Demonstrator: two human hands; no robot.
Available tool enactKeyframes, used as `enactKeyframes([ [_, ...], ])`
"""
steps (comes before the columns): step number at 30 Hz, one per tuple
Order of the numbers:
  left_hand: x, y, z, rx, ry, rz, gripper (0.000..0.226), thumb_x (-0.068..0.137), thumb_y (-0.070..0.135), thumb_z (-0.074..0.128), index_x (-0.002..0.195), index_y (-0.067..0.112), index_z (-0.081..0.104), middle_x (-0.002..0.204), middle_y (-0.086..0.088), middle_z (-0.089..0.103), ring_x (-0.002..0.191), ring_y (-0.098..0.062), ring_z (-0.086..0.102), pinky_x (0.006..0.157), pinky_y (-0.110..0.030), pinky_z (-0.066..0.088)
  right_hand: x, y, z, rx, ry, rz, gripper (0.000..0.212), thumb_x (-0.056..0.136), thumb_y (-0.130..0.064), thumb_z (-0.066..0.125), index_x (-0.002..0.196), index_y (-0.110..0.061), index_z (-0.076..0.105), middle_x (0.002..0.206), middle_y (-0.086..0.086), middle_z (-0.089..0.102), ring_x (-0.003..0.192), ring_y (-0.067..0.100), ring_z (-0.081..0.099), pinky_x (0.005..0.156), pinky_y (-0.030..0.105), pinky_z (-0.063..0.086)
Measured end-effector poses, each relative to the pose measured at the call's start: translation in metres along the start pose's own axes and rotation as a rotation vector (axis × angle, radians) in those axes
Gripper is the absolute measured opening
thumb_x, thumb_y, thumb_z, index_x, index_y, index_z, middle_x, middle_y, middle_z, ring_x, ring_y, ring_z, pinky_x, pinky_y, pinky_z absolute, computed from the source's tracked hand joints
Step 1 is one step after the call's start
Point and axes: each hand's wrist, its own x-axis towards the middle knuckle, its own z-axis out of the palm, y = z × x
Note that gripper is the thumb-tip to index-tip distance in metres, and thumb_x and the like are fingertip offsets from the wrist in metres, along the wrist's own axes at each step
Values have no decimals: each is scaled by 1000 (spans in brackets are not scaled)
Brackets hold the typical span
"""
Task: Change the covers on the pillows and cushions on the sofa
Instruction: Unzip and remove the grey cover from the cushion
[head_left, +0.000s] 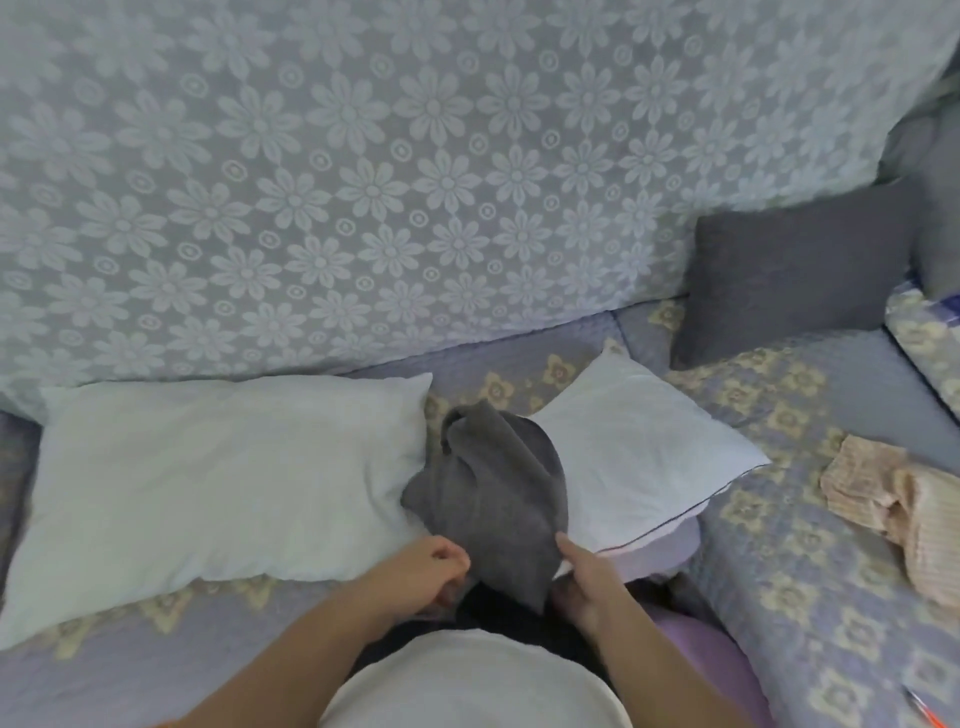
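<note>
Cover, grey (493, 499), sits bunched between the long white pillow (208, 478) and the square white cushion (639, 457), overlapping both. We grip its near edge: left hand (426, 571) clenched on the fabric, right hand (587, 582) pinching the other corner. Around us: dark grey cushion (795, 280) against the floral backrest throw (363, 171), crumpled peach cloth (904, 509) at right. Our torso hides the cover's lower end; an orange object bottom right is cut off.

Left grip (432, 569) curled, right grip (584, 582) pinching, forearms converging forward, close together
</note>
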Motion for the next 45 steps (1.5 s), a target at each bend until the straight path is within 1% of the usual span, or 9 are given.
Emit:
enactKeyframes([
  [5, 4, 55, 30, -131, 339, 238, 85, 75, 61, 70, 142, 31, 28, 129, 1, 61, 116, -16, 61, 105, -40, 49, -30, -102, 81, -192, -113, -253, 26, 88, -8, 69, 111, 1, 62, 94, 28, 71, 80, 37, 66, 79, 45, 55],
  [12, 24, 131, 30, -281, 919, 194, 59, 93, 64, 41, 148, 44, 40, 139, -10, 50, 125, -35, 54, 110, -55, 42, -58, -154, 135, -373, -224, -289, 15, 89, 2, 63, 102, -2, 57, 79, 20, 64, 63, 23, 59, 65, 41, 61],
  [15, 27, 140, 27, -378, 983, 215, 54, 98, 59, 27, 139, 39, 56, 130, -9, 64, 121, -32, 59, 110, -55, 41, -51, -163, 130, -452, -207, -375, 12, 91, -3, 65, 93, -4, 53, 71, 10, 48, 47, 13, 39, 43, 25, 35],
  [19, 10, 140, 35, -390, 968, 252, 52, 109, 42, 33, 125, 6, 67, 119, -16, 70, 113, -34, 64, 103, -48, 49, -40, -189, 119, -534, -206, -505, 18, 91, -9, 65, 90, -10, 47, 82, 12, 58, 57, 18, 52, 54, 29, 42],
  [23, -2, 136, 39, -322, 948, 318, 46, 109, 41, 37, 105, 11, 72, 99, -6, 74, 95, -22, 68, 84, -33, 52, -34, -182, 101, -1182, -220, -1283, 62, 84, -30, 75, 136, -21, 43, 132, -4, 43, 119, 16, 46, 95, 27, 41],
  [27, -11, 137, 44, -177, 909, 405, 42, 107, 41, 41, 85, 16, 67, 79, 1, 70, 78, -16, 64, 70, -29, 46, 3, -182, 73, -1725, -225, -1608, 56, 66, -25, 78, 119, -19, 58, 112, 1, 60, 103, 27, 59, 93, 39, 46],
  [37, -28, 115, -31, -1000, 991, 275, 32, 109, 34, 41, 94, 13, 61, 99, -10, 67, 84, -22, 64, 73, -34, 53, -39, -242, 35, -1206, -237, -1486, 5, 91, -8, 56, 90, -12, 59, 84, 6, 65, 79, 19, 60, 74, 37, 49],
  [40, -15, 132, -32, -764, 840, 393, 37, 99, 45, 57, 108, 11, 67, 102, -5, 74, 92, -20, 68, 83, -36, 54, -80, -254, 36, -1020, -303, -1527, 37, 95, -1, 58, 95, -38, 54, 90, -17, 61, 88, -9, 58, 73, 8, 43],
  [45, 16, 152, -23, -322, 851, 315, 75, 71, 84, 64, 131, 40, 55, 120, 13, 69, 117, -18, 62, 102, -45, 51, -126, -269, 54, -945, -325, -1627, 43, 93, 7, 51, 98, -35, 56, 85, -15, 62, 86, -2, 57, 70, 12, 40],
])
